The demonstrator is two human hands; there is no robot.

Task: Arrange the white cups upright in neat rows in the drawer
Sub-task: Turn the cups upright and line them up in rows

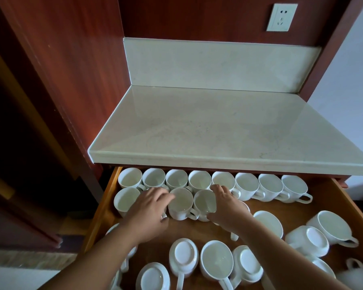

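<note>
The wooden drawer (pixel 331 197) is pulled out and holds several white cups. A row of upright cups (pixel 246 184) lines its back. A second row in front has upright cups (pixel 181 203) at its left end. My left hand (pixel 149 208) lies over a second-row cup, with fingers and thumb curled round it; that cup is almost hidden. My right hand (pixel 227 206) curls round another cup (pixel 246 206) just right of the upright cup (pixel 204 203). In the drawer's front half lie loose cups, some upside down (pixel 183 256), some mouth up (pixel 216 260).
A pale stone countertop (pixel 218 126) overhangs the back of the drawer. Red-brown wooden panels stand to the left and behind, with a wall socket (pixel 281 16) above. A white teapot-like piece (pixel 356 276) sits in the drawer's front right corner.
</note>
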